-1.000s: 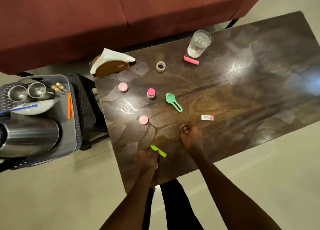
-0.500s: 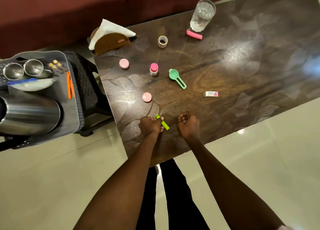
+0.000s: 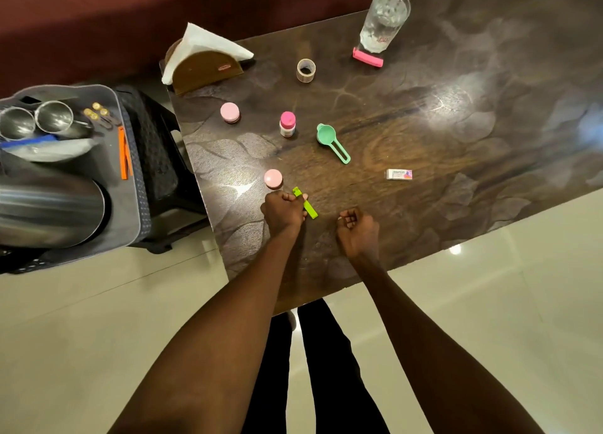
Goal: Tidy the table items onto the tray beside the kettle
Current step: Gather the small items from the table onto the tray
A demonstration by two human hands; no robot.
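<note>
A: Starting far left of frame. What's sitting there?

B: Steel kettle (image 3: 49, 208) lying at the left edge on the grey tray (image 3: 130, 185), w/ two steel cups (image 3: 36, 121) upper left and an orange clip (image 3: 124, 154) resting along the tray's right side. That's where things are heading.

A: And the hands?

B: Left hand (image 3: 283, 212) is sitting at lower centre of the table (image 3: 456, 123), fingers curling round the green clip (image 3: 306, 204). Both clip ends are poking out past the knuckles, the longer one pointing lower right. Right hand (image 3: 357, 232) is just beside it, curled into a fist, apparently holding nothing, tho I can't tell for sure what's inside.

A: How's that clip going to handle?

B: Prob. light, stiff plastic, a bit slick. A mid-body grip looks right; a pinch at one end could let it swing.

A: Moving right?

B: Pink lid (image 3: 272, 178) is just above the left hand, another pink jar (image 3: 230, 112) and a small pink-capped bottle (image 3: 287, 124) higher up. Teal scoop (image 3: 331, 141) at centre: light, best taken by the handle. Tape roll (image 3: 306, 70) top centre. Eraser (image 3: 399, 174) centre right, small, soft-ish. Glass tumbler (image 3: 384, 19) at the top w/ a pink clip (image 3: 367, 57) touching its base. The glass is the fragile, heavy one; it's needing a full wrap low on the body.
</note>
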